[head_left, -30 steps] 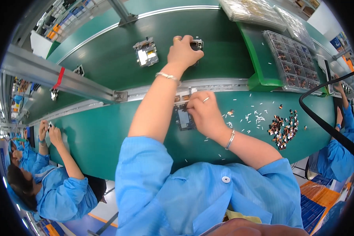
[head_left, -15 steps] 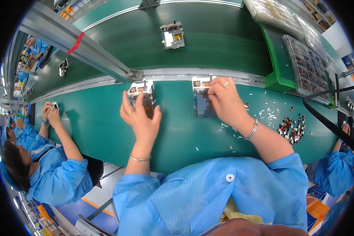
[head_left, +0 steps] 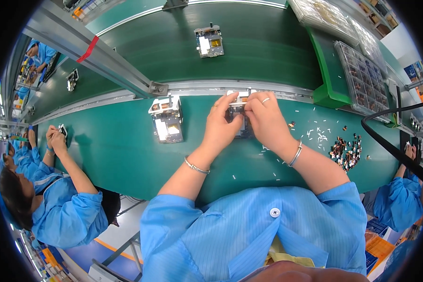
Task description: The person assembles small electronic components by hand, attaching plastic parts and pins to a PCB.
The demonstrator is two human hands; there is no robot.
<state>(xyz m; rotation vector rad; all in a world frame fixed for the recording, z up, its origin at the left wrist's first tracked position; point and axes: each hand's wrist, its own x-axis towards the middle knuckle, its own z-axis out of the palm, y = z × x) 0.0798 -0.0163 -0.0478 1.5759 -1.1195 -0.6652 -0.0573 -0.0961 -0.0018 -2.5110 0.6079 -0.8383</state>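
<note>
Both hands meet over a circuit-board module with a white top frame (head_left: 243,134), which stands against the bench's back rail. My left hand (head_left: 222,121) grips its left side, fingers over the white frame and thumb near the middle. My right hand (head_left: 268,118) is pinched at the frame's right side; any small part between its fingertips is hidden. To the left, a second circuit-board module (head_left: 167,123) sits untouched on the green bench, its white frame toward the rail.
Small wired parts (head_left: 347,151) lie heaped right of my right hand, beside scattered white slivers (head_left: 318,135). A compartment tray (head_left: 364,77) stands at the back right. Another module (head_left: 209,42) rests on the green belt (head_left: 263,51). A co-worker (head_left: 61,202) works at left.
My left hand has left the left-hand module and moved right to the module under my right hand. My right hand stays there with its fingers closed in.
</note>
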